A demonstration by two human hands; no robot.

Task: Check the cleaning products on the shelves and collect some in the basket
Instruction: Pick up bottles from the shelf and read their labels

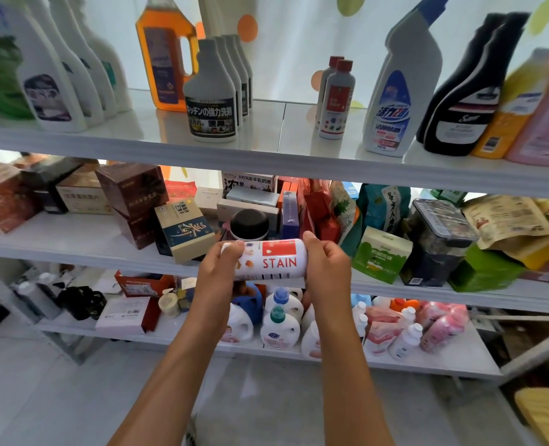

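Observation:
I hold a white stain remover bottle [271, 259] sideways in front of the middle shelf, its red label reading STAIN facing me. My left hand [219, 264] grips its left end and my right hand [326, 264] grips its right end. On the top shelf [282, 156] stand two matching white bottles with red caps [336, 98], a row of grey spray refill bottles [213, 94], an orange jug [166, 53], a white and blue toilet cleaner [398, 91] and black bottles [466, 91]. No basket is in view.
The middle shelf [83, 243] carries boxes, a black-lidded jar [250, 224], bags and a green box [381, 254]. The bottom shelf [427, 358] holds white detergent jugs [279, 326] and pink refill pouches [440, 323]. Grey floor lies below; something yellow [546, 413] sits at the lower right.

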